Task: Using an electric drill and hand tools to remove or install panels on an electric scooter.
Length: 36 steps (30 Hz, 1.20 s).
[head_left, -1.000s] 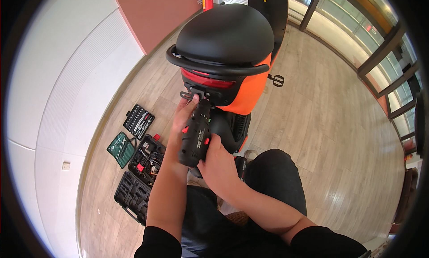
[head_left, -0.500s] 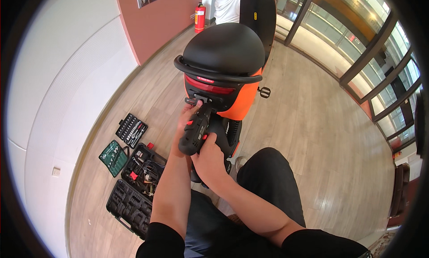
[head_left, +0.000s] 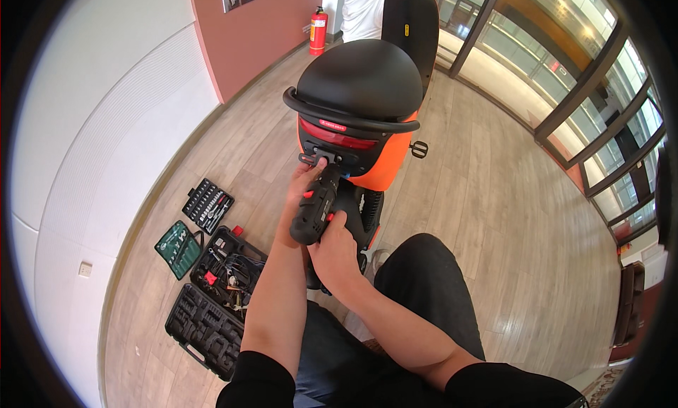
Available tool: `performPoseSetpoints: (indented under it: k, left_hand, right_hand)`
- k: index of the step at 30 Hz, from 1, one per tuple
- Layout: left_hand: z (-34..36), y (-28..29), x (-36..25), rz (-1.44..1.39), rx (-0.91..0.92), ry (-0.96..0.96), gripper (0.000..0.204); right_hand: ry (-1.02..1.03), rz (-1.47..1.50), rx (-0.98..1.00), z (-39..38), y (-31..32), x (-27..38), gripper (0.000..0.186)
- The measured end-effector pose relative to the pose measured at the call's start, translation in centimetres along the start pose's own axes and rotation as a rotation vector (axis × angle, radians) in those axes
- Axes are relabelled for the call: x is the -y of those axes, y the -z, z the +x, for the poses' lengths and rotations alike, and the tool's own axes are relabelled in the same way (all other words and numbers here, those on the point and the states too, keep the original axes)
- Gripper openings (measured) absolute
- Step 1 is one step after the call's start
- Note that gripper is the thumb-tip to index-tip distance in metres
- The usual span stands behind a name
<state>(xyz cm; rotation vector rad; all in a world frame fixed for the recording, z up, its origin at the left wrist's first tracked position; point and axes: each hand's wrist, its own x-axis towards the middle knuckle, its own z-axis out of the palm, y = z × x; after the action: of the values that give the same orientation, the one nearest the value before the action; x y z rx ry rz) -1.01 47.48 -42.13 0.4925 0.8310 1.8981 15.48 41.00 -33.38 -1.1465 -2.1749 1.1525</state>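
My right hand (head_left: pixel 335 248) is wrapped round the handle of a black cordless drill (head_left: pixel 316 209) with red buttons. The drill's nose points at the rear of an orange and black scooter (head_left: pixel 379 166), just under its red tail light (head_left: pixel 339 136). Its tip and whatever it meets are hidden behind the drill body. On the drill's far left side, my left hand (head_left: pixel 302 180) has its fingers closed on a small dark bracket (head_left: pixel 307 158) against the scooter's rear panel. Part of that hand is covered by the drill.
Left of my forearms lie an open socket set (head_left: pixel 208 204), a green wrench pouch (head_left: pixel 178 249) and an open black toolbox (head_left: pixel 208 327) with loose tools. A person in white (head_left: pixel 362 14) is beyond the scooter, near a red fire extinguisher (head_left: pixel 318 31). A pedal (head_left: pixel 419 149) sticks out right.
The whole view has shifted slightly, so the scooter sits a little further right. Both hands keep their places on the drill and the bracket.
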Motion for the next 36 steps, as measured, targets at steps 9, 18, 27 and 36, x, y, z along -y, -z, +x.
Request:
performPoseSetpoints:
  k: [9, 18, 27, 36]
  left_hand:
    - [0.9, 0.9, 0.8, 0.072, -0.056, -0.025, 0.026]
    - [0.4, 0.1, 0.0, 0.051, -0.034, 0.017, 0.023]
    - [0.3, 0.0, -0.2, 0.063, -0.075, 0.036, 0.025]
    - [-0.3, -0.4, -0.6, 0.010, -0.006, 0.064, 0.029]
  right_hand:
    - [0.028, -0.014, 0.000, -0.1, -0.1, -0.5, 0.043]
    - [-0.031, 0.000, 0.017, -0.1, 0.5, 0.3, 0.046]
    - [-0.029, -0.024, -0.002, -0.2, 0.6, -0.2, 0.051]
    - [-0.041, -0.021, -0.008, -0.1, 0.4, -0.2, 0.054]
